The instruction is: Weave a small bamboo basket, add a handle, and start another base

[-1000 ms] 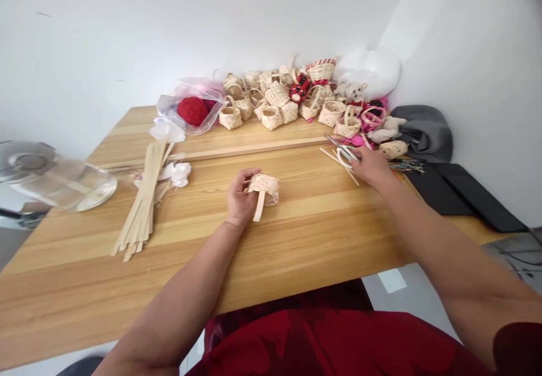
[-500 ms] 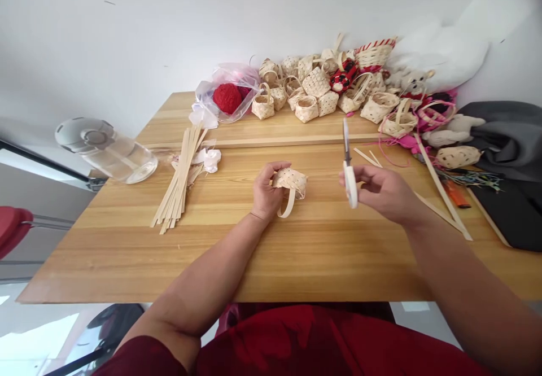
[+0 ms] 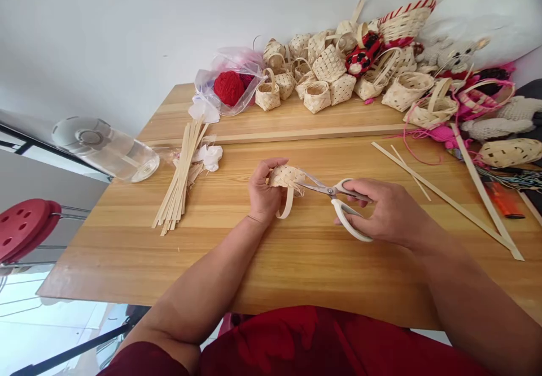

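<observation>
My left hand (image 3: 265, 192) grips a small woven basket (image 3: 283, 177) near the middle of the table, its loop handle hanging down. White-handled scissors (image 3: 331, 191) are in my right hand (image 3: 379, 209), with fingers through the handle rings. Their blades are spread and reach left to the basket's right edge; whether anything lies between them is too small to tell. A bundle of flat pale strips (image 3: 180, 178) lies left of my left hand. Loose strips (image 3: 444, 192) lie on the table to the right of my right hand.
Several woven baskets (image 3: 317, 96) stand along the wall with crocheted toys. A plastic bag holds red yarn (image 3: 228, 88). The clear bottle (image 3: 122, 153) is at the left, with crumpled white paper (image 3: 210, 157) beside the strips. An orange object (image 3: 503, 198) lies at the right.
My right hand has turned the scissors from upright to pointing left, opened their blades and brought them to the basket. My left hand still holds the basket. The view has shifted slightly.
</observation>
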A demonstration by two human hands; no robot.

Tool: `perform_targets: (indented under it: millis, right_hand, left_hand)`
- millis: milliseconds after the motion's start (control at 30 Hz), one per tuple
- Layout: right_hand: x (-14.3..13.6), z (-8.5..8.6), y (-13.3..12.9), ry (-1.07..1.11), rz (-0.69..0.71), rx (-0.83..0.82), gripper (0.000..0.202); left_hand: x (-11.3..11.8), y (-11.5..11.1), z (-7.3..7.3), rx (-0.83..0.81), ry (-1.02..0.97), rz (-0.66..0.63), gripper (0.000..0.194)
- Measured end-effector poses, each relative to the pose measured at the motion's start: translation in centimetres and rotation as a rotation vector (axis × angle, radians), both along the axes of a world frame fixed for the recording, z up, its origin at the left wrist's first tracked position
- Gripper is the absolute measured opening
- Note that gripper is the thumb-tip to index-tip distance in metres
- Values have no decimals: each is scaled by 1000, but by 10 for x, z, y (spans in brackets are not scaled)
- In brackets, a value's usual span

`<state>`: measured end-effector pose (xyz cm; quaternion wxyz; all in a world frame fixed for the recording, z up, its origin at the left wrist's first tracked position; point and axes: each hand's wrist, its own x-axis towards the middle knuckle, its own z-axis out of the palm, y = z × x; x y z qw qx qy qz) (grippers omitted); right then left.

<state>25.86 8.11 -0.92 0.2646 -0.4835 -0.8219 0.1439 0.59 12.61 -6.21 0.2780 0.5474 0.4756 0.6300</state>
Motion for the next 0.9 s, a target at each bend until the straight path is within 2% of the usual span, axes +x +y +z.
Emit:
perform_targets:
  millis: [100,267,367,567,900]
  right_hand:
    - [7,-4,3,-36,30,40,36]
    - [13,-5,4,-59,69,40,30]
    - [14,-3,3,-77,76,57,29]
    - [11,-1,3,-82,68,77,25]
    - [11,-2,5,-75,77,138,19]
  left_hand:
    - [0,0,0,-22,-18,-4,27]
    - [-1,-1,-2,-28,-19,-18,28]
    - [0,-2,0,-16,-38,-46,26]
    - [2,-4,4,-99,-90,-136,27]
    - [0,-2,4,-91,-98,-163,29]
